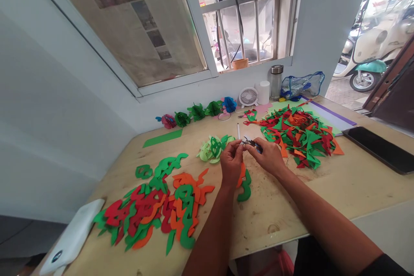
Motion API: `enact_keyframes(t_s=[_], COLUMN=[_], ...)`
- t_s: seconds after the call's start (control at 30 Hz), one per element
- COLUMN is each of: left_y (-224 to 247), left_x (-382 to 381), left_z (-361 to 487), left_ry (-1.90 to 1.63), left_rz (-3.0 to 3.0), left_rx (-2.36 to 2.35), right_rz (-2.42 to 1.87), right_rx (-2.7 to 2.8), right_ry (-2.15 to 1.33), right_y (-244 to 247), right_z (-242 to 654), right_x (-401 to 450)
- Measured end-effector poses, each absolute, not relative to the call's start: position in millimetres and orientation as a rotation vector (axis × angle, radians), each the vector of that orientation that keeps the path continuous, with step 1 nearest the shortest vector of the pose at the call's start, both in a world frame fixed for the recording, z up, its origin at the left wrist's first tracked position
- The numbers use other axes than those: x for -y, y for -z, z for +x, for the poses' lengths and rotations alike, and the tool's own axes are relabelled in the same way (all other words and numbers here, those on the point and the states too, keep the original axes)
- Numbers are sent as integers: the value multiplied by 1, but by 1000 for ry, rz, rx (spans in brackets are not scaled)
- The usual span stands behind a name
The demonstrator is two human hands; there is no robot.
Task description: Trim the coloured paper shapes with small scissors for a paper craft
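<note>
My left hand (231,164) is closed in a pinch over the middle of the table, and what sits between its fingertips is too small to make out. Against those fingertips, my right hand (270,155) grips a small dark metal tool (252,142) with a pointed end; its exact kind is unclear. A wavy green paper cutout (246,189) lies beside my left wrist, with an orange cutout (241,175) partly hidden behind it. Just beyond my left hand is a bunch of pale and dark green paper pieces (212,148). A white pen-like stick (238,130) points away from my hands.
Red, green and orange cutouts (142,207) spread at left; a scrap heap (304,133) covers the right side. A phone (381,148) lies at the right edge. Along the wall stand paper flowers (197,112), a small fan (248,96) and a glass bottle (276,84).
</note>
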State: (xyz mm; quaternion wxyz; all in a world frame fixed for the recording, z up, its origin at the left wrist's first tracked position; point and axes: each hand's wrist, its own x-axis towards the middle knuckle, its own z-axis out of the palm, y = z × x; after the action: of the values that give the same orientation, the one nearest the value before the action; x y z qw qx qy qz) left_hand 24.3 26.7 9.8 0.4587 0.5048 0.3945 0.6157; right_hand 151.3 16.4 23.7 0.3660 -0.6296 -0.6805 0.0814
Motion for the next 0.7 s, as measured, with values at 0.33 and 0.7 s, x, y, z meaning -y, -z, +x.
enact_keyframes(t_s=[0.33,0.7], left_y=[-12,-15], left_x=[-24,-23], left_z=[25,26], left_ry=[-1508,-1500], left_rz=[1233,1203], left_rx=[-941,-973], right_rz=[-1563,-1651], right_rx=[1796,1786], right_ry=[-228,-140], right_y=[-23,-24], right_z=[151,152], right_x=[-16,-15])
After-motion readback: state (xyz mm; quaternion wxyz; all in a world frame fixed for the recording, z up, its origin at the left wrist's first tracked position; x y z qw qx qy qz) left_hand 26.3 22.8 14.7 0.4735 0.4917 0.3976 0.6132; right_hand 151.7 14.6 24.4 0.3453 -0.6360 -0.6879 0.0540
